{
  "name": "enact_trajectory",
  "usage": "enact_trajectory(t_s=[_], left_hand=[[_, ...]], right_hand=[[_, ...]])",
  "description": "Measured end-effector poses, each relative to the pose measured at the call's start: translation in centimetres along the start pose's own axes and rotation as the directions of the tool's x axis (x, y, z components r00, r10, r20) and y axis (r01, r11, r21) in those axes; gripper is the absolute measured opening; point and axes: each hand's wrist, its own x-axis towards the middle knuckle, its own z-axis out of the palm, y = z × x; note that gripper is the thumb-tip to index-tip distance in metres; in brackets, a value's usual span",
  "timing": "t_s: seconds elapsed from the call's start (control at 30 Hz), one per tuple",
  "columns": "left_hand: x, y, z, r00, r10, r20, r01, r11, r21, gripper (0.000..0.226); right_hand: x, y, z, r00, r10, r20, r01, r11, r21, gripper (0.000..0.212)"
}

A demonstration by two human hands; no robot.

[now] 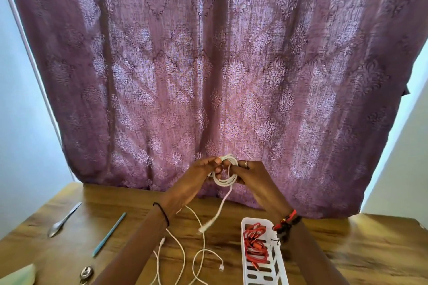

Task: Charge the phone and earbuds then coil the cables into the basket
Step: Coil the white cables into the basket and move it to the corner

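Two hands meet at lower centre: left hand [198, 177] and right hand [256, 179] both grip the coiled white cable [225, 181] above the surface [347, 250]. Its dangling tail may snag loose cables [183, 259] below, springing the loops before the lower-right basket [281, 268].

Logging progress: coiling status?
Left hand, right hand grip white cable coil, tail dangling. Red cable in basket. Loose white cable on table.

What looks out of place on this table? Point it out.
A spoon lies at the far left of the table, an odd thing among charging gear. A loose white cable sprawls in open loops near the front edge, uncoiled, while the red cable already sits in the basket. Nothing looks damaged or spilled.
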Motion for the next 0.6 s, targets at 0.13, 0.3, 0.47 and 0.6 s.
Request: enact_trajectory(t_s=[0.13,0.3,0.47,0.6], left_hand=[[0.2,0.1,-0.3,0.999,0.033,-0.035,-0.031,0.999,0.030,0.028],[0.3,0.3,-0.3,0.995,0.098,-0.004,-0.098,0.993,-0.062,0.037],[0.5,1.2,0.0,0.986,0.154,0.060,-0.157,0.987,0.034,0.024],[0.8,1.0,-0.5,0.986,0.159,0.039,-0.160,0.987,0.031,0.027]], right_hand=[[-0.5,-0.7,-0.2,0.998,0.027,0.057,-0.039,0.977,0.210,0.015],[-0.3,-1.3,-0.2,0.987,0.061,0.149,-0.137,0.804,0.579,0.034],[-0.4,-1.0,-0.3,0.942,-0.062,0.331,-0.236,0.581,0.779,0.080],[-0.9,-1.8,-0.4,0.938,-0.156,0.308,-0.067,0.793,0.605,0.069]])
